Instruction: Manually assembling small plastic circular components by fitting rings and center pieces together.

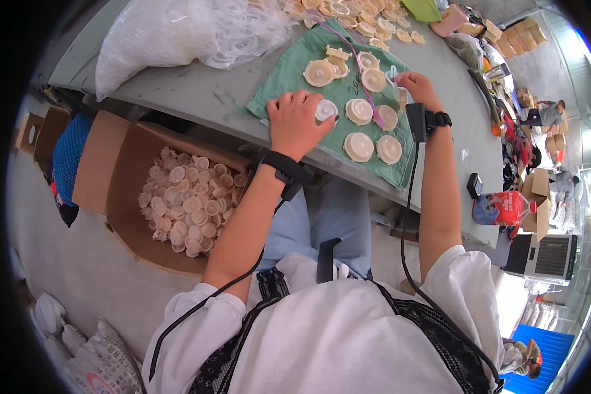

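Observation:
On the edge of the table, my left hand (297, 123) curls over the green cloth (285, 82). Its thumb and fingers close around a white round plastic cap (325, 110). My right hand (420, 89) is at the cloth's right side, pinching a small translucent plastic ring (392, 73). Between the hands lie several cream round plastic caps, among them a pair with a wide cap (358, 111) and another cap (359, 147) nearer me. A purple cord (363, 75) runs across the cloth between the caps.
An open cardboard box (121, 154) full of similar pieces stands below the table at left. A clear plastic bag (157, 39) of translucent rings sits at the far left. Loose cream parts (374, 20) are heaped at the back. A red-labelled bottle (502, 209) stands at right.

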The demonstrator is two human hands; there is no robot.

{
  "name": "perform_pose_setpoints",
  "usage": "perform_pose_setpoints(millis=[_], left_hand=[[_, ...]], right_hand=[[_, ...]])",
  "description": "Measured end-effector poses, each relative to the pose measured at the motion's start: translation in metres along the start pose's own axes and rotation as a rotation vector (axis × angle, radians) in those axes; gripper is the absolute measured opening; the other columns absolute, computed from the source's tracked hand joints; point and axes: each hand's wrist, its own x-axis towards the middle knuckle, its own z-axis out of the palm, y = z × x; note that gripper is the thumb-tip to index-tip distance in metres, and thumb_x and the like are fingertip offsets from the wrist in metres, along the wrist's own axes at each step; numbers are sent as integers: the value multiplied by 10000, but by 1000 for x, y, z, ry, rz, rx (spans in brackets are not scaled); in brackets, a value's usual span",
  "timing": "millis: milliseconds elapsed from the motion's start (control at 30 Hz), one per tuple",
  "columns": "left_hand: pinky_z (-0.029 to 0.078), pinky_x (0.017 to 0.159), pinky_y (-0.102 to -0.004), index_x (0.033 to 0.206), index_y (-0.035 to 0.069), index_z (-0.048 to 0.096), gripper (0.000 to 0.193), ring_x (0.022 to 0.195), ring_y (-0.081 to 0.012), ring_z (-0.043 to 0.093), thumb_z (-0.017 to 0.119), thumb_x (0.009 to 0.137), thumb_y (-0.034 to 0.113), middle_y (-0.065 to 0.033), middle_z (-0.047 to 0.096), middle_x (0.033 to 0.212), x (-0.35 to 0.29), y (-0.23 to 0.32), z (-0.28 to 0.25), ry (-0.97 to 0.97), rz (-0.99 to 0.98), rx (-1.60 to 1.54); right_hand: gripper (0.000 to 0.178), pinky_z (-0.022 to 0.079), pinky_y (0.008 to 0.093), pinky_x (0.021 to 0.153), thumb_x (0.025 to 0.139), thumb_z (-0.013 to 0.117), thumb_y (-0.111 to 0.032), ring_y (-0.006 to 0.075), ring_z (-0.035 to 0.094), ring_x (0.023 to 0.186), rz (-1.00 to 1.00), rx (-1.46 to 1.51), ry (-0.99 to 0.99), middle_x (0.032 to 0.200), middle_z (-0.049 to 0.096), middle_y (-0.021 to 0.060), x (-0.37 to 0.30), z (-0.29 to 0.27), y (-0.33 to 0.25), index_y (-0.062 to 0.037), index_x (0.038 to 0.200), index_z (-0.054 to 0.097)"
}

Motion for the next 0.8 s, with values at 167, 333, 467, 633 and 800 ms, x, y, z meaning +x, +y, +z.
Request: perform_pose_setpoints(millis=[167, 333, 467, 633, 800], left_hand=[[302, 865, -403, 1061, 182, 609, 404, 984, -204, 503, 690, 728, 394, 18, 573, 1023, -2, 1, -2, -18, -7, 10], [298, 887, -410, 1078, 166, 605, 434, 1026, -215, 488, 695, 722, 397, 3, 563, 1037, -1, 2, 1, 78, 6, -37], [375, 859, -411, 1108, 113, 594, 457, 991, -232, 532, 692, 752, 382, -32, 596, 1008, -4, 13, -14, 208, 57, -185], [476, 663, -279, 1063, -5, 597, 292, 769, -133, 598, 626, 858, 201, -67, 653, 882, -11, 47, -22, -224, -247, -1069], [484, 624, -213, 1017, -48, 611, 181, 726, -81, 604, 563, 897, 78, -51, 659, 839, -25, 54, -15, -379, -420, -1244]], right_hand=[[169, 424, 232, 771, 855, 602, -200, 71, 583, 894, 82, 383, 71, 938, 685, 21, -20, 5, -20, -62, 936, 655], [153, 421, 227, 783, 874, 602, -194, 74, 586, 887, 11, 676, 268, 970, 680, 27, -38, 19, -41, -73, 957, 645], [132, 401, 231, 821, 857, 635, -160, 75, 585, 883, -242, 472, 148, 930, 674, 5, -90, 32, -77, -54, 934, 649], [116, 444, 303, 770, 767, 694, -87, 153, 578, 847, -612, -274, 58, 878, 645, 33, -164, 65, -111, -62, 873, 653], [213, 463, 319, 728, 736, 716, -95, 187, 575, 822, -472, -173, 286, 906, 642, 62, -187, 90, -85, -62, 934, 642]])
